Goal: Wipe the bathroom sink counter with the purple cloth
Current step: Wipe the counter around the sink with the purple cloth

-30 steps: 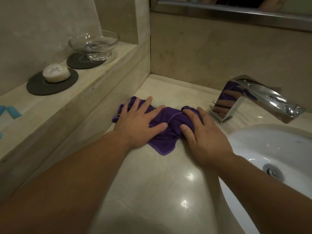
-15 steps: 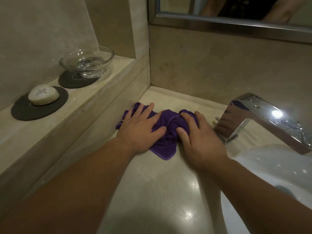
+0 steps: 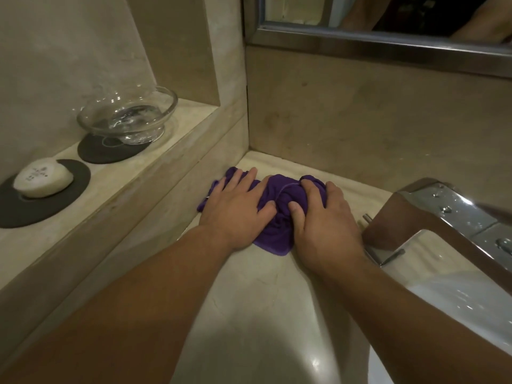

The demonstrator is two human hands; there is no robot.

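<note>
The purple cloth (image 3: 278, 217) lies bunched on the beige marble counter (image 3: 257, 300), close to the back corner where the walls meet. My left hand (image 3: 238, 209) presses flat on its left half with fingers spread and straight. My right hand (image 3: 321, 220) lies over the right half, its fingers bent down over a raised fold of cloth and the thumb pressed into the bunched middle. Much of the cloth is hidden under both hands.
A chrome faucet (image 3: 443, 217) stands just right of my right hand, with the white sink basin (image 3: 448, 309) below it. On the raised ledge (image 3: 138, 178) at left sit a glass bowl (image 3: 127, 117) and a soap bar (image 3: 43, 177) on dark mats. A mirror frame (image 3: 388, 45) runs above.
Both hands have pushed the cloth farther back toward the corner and drawn closer together, bunching it more. The view has shifted left, so less of the basin shows.
</note>
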